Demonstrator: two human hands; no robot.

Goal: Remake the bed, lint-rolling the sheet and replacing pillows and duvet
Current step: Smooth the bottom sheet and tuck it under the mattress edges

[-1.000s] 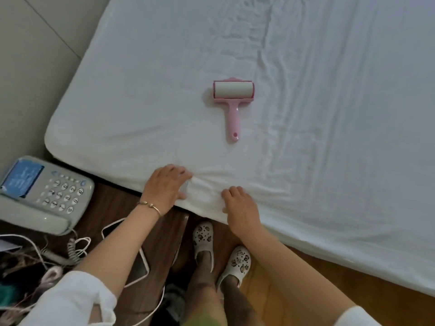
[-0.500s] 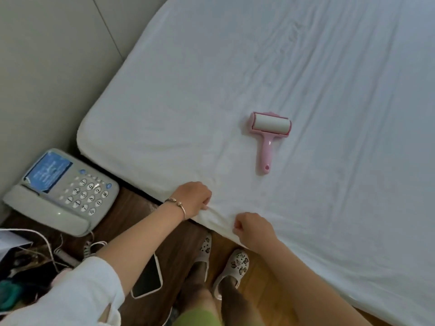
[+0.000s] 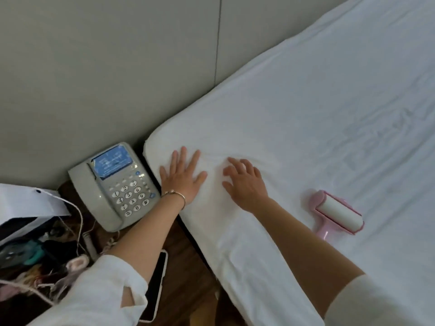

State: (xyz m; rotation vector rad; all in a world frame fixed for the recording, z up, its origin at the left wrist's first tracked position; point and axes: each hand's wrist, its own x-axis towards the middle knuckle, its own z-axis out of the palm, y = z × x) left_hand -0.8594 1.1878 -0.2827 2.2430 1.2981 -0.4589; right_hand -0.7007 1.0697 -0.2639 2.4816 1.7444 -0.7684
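Both hands moved off the mattress edge up onto the sheet [image 3: 306,114] by its corner. Lint roller [image 3: 335,215] at 4 o'clock of them, handle pointing 7 o'clock, drum crosswise. Left hand [image 3: 182,177] flat, fingers spread; right hand [image 3: 244,182] flat, fingers loosely bent, both pressing sheet.

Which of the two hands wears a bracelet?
The left hand, flat on the sheet near the bed's corner beside the phone, has a thin bracelet at its wrist. The right hand, nearer the lint roller, has none.
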